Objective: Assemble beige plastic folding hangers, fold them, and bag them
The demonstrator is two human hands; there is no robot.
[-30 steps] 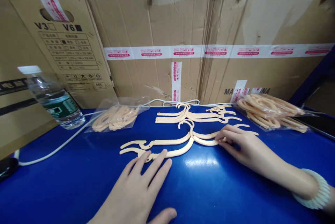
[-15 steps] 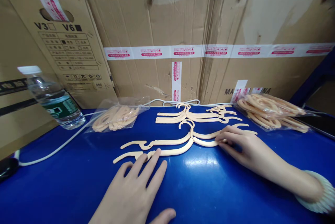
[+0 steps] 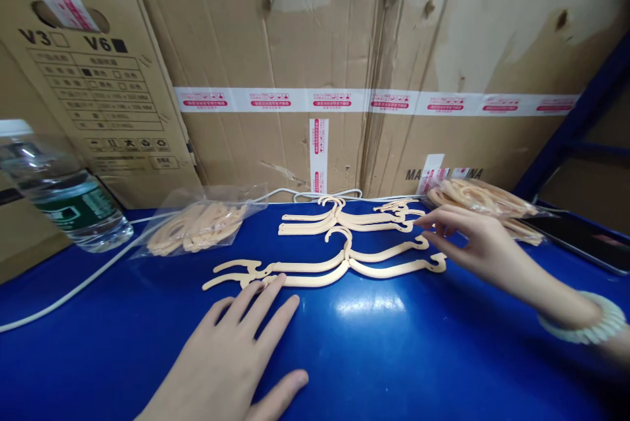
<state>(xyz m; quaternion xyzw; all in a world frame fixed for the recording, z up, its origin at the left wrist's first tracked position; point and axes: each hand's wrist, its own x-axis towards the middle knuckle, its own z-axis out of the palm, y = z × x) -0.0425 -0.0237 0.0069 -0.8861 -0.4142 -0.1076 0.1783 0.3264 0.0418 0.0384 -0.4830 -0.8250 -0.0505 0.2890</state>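
My left hand (image 3: pixel 236 336) lies spread, palm down, with its fingertips touching the left end of the nearer pale peach plastic folding hanger (image 3: pixel 315 280). Just behind it another such hanger (image 3: pixel 308 267) is laid out, hook towards the back. My right hand (image 3: pixel 472 244) is raised a little past the right ends of these two hangers; its thumb and forefinger are curved and apart, and I see nothing between them. Farther back, a stack of similar hangers (image 3: pixel 310 227) lies near its fingertips. Whatever lies behind the right hand is hidden.
Clear bags of hanger parts lie left (image 3: pixel 197 227) and right (image 3: pixel 472 195). A water bottle (image 3: pixel 73 204) stands at left, a white cable (image 3: pixel 73 293) beside it. A dark phone-like device (image 3: pixel 585 240) lies at right. Cardboard boxes (image 3: pixel 275 152) wall off the blue tabletop (image 3: pixel 369 355).
My right hand has let go of the front hangers' right side and moved back and right, uncovering their notched ends. My left hand stays on the left end. The view has shifted slightly right.
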